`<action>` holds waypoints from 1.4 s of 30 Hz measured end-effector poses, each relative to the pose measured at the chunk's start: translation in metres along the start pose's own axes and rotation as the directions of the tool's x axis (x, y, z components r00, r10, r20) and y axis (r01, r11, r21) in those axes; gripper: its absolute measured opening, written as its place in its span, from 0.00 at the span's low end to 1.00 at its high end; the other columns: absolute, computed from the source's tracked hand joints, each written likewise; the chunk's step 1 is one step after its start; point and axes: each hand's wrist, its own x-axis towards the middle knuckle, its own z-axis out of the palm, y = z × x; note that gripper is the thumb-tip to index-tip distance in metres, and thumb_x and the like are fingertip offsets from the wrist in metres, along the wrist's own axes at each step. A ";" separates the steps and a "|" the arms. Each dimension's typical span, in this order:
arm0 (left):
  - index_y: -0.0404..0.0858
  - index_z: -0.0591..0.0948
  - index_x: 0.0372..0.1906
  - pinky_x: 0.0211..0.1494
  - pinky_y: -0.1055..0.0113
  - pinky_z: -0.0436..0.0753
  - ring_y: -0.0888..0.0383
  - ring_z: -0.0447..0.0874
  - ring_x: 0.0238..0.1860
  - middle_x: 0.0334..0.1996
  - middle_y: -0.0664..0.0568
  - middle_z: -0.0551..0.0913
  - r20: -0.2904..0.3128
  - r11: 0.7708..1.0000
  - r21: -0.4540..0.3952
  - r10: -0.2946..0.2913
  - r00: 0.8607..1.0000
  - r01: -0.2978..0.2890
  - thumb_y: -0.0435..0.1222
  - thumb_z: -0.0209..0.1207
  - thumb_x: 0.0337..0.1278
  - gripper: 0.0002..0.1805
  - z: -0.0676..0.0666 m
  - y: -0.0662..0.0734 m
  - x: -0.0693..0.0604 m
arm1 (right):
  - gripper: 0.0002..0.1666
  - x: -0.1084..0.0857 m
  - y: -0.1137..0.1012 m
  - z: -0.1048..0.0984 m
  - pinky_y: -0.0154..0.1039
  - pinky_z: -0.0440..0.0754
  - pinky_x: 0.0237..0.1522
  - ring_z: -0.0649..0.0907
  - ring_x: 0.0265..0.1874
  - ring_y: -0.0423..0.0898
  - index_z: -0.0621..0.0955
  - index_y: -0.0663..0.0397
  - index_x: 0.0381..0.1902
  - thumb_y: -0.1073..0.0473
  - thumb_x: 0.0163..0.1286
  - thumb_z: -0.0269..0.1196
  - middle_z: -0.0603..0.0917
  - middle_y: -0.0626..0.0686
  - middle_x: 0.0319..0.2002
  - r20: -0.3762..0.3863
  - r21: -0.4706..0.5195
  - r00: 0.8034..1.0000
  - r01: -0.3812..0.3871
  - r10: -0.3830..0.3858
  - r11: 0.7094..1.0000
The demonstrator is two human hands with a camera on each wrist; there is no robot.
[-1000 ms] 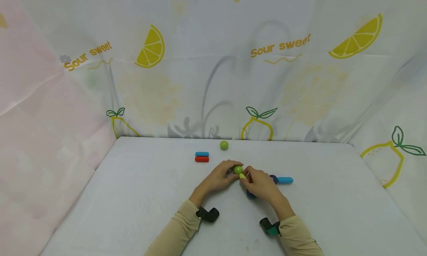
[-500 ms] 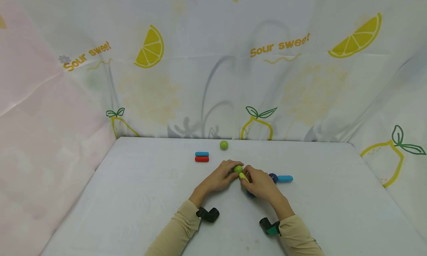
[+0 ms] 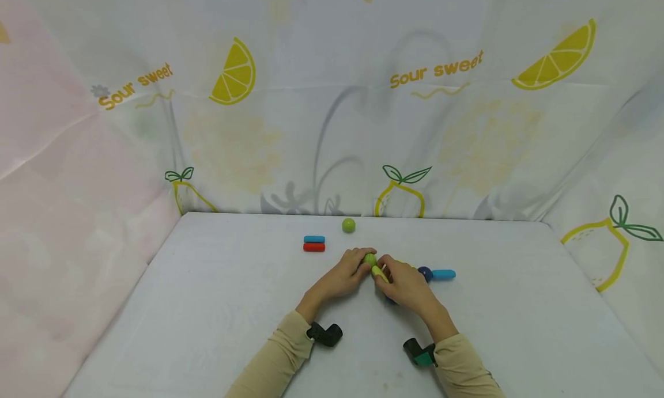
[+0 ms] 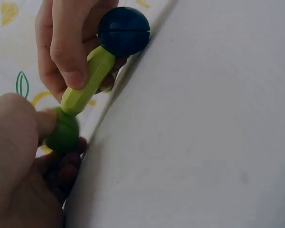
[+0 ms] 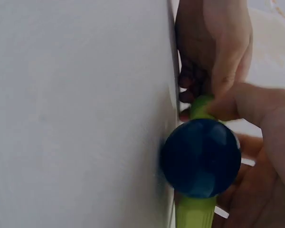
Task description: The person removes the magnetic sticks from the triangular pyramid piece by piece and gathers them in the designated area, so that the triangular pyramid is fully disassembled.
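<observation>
In the head view my left hand (image 3: 339,274) holds a green ball (image 3: 369,260) between thumb and fingers. My right hand (image 3: 407,285) pinches a yellow-green rod (image 4: 88,85), whose near end touches the green ball. At the rod's other end sits a dark blue ball (image 4: 123,31) with a groove round it. A further yellow-green rod (image 5: 195,211) extends from that blue ball in the right wrist view. Another dark blue ball (image 3: 425,274) shows beyond my right hand, with a light blue rod (image 3: 443,275) attached. My right hand hides part of this joined structure.
A loose green ball (image 3: 349,225) lies near the back edge of the white table (image 3: 207,306). Left of it, a blue rod (image 3: 314,239) and a red rod (image 3: 314,247) lie side by side. A lemon-print cloth (image 3: 290,127) hangs behind.
The green ball has turned in my left hand, and its groove has shifted. The far blue ball and light blue rod have moved slightly away; some yellow-green now shows behind my right hand.
</observation>
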 end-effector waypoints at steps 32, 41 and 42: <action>0.42 0.79 0.54 0.49 0.58 0.78 0.53 0.80 0.46 0.48 0.51 0.83 -0.264 0.974 0.223 0.027 0.964 0.034 0.39 0.65 0.54 0.21 -0.034 0.004 0.053 | 0.11 -0.002 0.003 0.002 0.32 0.73 0.30 0.75 0.27 0.37 0.78 0.50 0.43 0.57 0.64 0.63 0.79 0.44 0.30 0.063 0.042 0.996 0.058 -0.061 0.997; 0.43 0.79 0.54 0.48 0.57 0.77 0.51 0.80 0.47 0.48 0.51 0.83 -0.244 0.965 0.256 0.005 0.970 0.059 0.38 0.66 0.53 0.21 -0.053 -0.010 0.070 | 0.11 -0.001 0.001 0.004 0.32 0.72 0.30 0.74 0.27 0.37 0.78 0.50 0.44 0.56 0.64 0.63 0.78 0.43 0.29 0.066 0.037 0.996 0.057 -0.059 0.998; 0.43 0.79 0.55 0.50 0.56 0.77 0.51 0.79 0.48 0.49 0.51 0.82 -0.238 0.964 0.258 0.003 0.971 0.060 0.38 0.65 0.54 0.21 -0.054 -0.011 0.071 | 0.11 -0.001 0.002 0.004 0.32 0.72 0.29 0.74 0.26 0.37 0.78 0.50 0.44 0.56 0.64 0.63 0.78 0.43 0.29 0.066 0.035 0.996 0.055 -0.057 0.998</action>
